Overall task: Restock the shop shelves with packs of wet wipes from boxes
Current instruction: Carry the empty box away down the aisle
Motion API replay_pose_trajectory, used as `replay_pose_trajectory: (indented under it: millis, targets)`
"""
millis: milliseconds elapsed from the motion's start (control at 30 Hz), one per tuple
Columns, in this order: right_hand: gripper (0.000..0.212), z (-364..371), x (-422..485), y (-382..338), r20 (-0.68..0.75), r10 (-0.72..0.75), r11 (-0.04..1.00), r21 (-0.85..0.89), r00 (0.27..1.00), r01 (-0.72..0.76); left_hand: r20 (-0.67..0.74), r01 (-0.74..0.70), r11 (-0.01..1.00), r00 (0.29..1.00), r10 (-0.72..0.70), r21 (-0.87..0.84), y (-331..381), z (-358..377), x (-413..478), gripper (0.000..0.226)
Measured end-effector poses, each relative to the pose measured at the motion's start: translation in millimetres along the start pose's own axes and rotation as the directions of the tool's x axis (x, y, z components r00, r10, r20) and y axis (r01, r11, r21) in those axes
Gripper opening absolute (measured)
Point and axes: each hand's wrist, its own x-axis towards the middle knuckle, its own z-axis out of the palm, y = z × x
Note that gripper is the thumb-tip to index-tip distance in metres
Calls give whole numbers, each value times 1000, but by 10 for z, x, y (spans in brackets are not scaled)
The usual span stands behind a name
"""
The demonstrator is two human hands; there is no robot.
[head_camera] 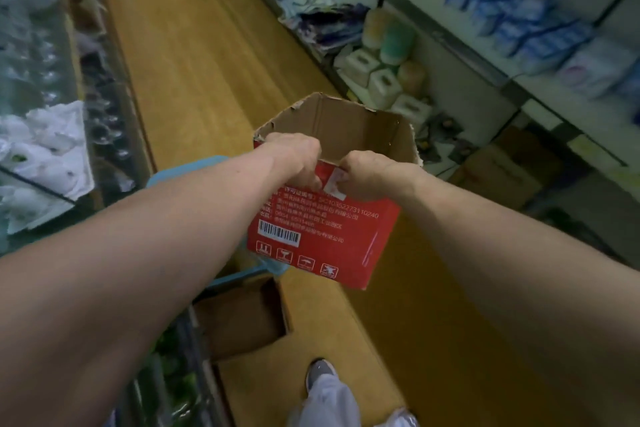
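We hold the red box (322, 232) up over the aisle (207, 45), left hand (294, 159) and right hand (370, 173) both clenched on its near rim; seemingly empty, it likely needs discarding next.

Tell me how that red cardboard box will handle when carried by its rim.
Probably light: the red cardboard box shows bare inner walls and hangs from a rim grip. Its torn top edge may flex or tear further.

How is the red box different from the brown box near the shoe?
The red box has a barcode; the brown box looks plain. The left hand and right hand hold the red box up, tilted; the brown box sits on the floor. Both are open cardboard.
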Motion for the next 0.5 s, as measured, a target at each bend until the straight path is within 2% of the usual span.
replay_pose_trajectory:
  millis: [300,500]
  targets:
    - [16,93,-1192,1571,26,206,960,189,978,-207,83,-242,966,968,235,92,1883,-232,62,28]
    - [25,316,-1991,2457,70,359,871,332,931,-361,99,-382,907,924,369,177,3106,-191,-3,31]
